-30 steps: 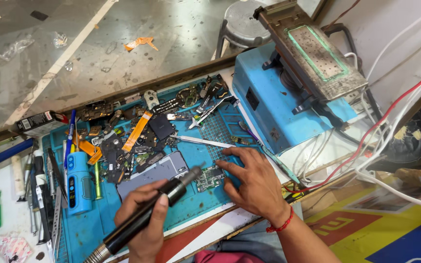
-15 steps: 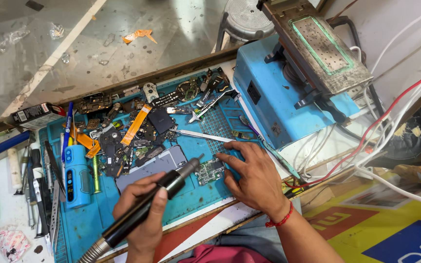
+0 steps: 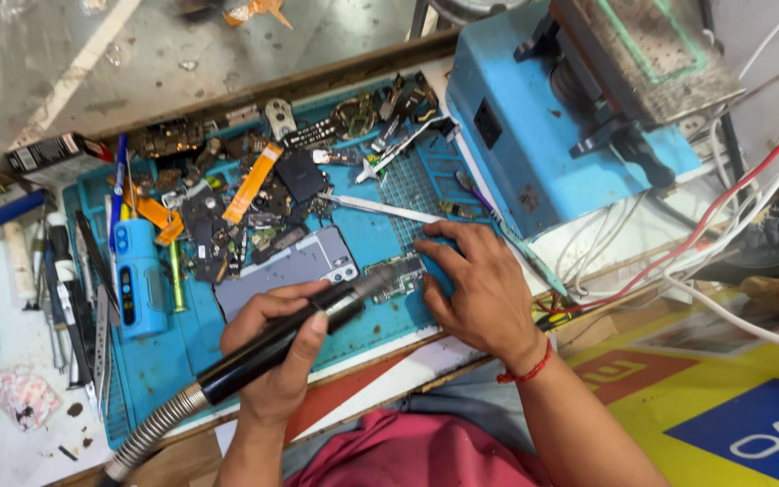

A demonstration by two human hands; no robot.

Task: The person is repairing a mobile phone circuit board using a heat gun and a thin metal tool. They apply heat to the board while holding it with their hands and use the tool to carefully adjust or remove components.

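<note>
The left hand (image 3: 277,347) grips a black hot-air wand (image 3: 272,347) like a pen, nozzle aimed toward two o'clock at the small circuit board (image 3: 396,276). The right hand (image 3: 480,293), fingers spread flat, pins that board on the blue mat (image 3: 164,361), apparently steadying it under the nozzle.

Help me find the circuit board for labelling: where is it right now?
In the head view, the circuit board lies on the blue mat, under the right hand's fingertips, beside the grey phone.

Circuit board (image 3: 400,276) partly hidden by hot-air handpiece (image 3: 272,347) tip; blue machine (image 3: 552,126) cut off at top edge.
</note>
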